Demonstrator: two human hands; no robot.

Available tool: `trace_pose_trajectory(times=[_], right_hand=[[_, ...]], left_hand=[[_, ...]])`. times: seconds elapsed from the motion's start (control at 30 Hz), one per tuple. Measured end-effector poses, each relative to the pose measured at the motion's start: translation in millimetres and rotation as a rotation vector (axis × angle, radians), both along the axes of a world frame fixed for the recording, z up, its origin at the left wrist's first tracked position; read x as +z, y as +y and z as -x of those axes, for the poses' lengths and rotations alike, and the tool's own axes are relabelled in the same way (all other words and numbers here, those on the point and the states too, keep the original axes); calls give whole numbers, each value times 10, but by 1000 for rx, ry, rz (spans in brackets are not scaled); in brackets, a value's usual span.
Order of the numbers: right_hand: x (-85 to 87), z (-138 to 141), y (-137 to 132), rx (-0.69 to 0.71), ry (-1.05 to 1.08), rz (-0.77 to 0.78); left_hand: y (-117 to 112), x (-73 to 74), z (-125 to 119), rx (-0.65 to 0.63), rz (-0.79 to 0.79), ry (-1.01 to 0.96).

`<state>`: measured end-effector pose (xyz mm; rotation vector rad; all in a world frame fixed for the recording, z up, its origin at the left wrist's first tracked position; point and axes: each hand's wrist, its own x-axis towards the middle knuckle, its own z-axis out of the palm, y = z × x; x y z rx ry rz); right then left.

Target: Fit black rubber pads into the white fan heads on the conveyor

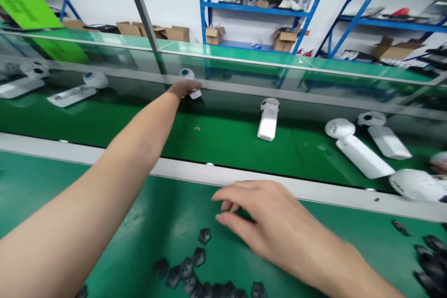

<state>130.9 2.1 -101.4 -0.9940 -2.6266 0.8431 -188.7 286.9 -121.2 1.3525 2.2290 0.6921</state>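
My left hand [185, 87] is stretched far out over the green conveyor belt [223, 142]. Its fingers are closed around a white device with a round, dark-patterned head [187, 73]; part of the device's body is hidden by the hand. Nearer to me, my right hand [265, 216] hovers by the belt's white edge rail [195, 172], with a gap between thumb and curved fingers and nothing visible in them. Below and left of it, several black pentagonal pieces [186, 267] lie on the green worktop [139, 228].
More white round-headed devices lie along the belt, one to the right of centre [268, 123], another at the left [78, 93]. A heap of black pieces [433, 260] sits at the right. Beyond the belt stand blue shelves [256, 7] with cardboard boxes.
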Motion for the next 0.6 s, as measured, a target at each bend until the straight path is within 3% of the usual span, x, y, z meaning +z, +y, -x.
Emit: trace_pose_trajectory(times=[0.13, 0.3, 0.47, 0.6], right_hand=[[-92, 197, -156, 149, -81, 71], [-110, 201, -184, 200, -165, -52], [-94, 170, -261, 308, -196, -309], [-127, 242, -371, 442, -282, -596]], left_hand=[[-282, 122, 3, 16, 127, -199], [-995, 156, -115, -64, 14, -519], [-1887, 270, -217, -224, -188, -826], [-2363, 477, -347, -309, -327, -1097]])
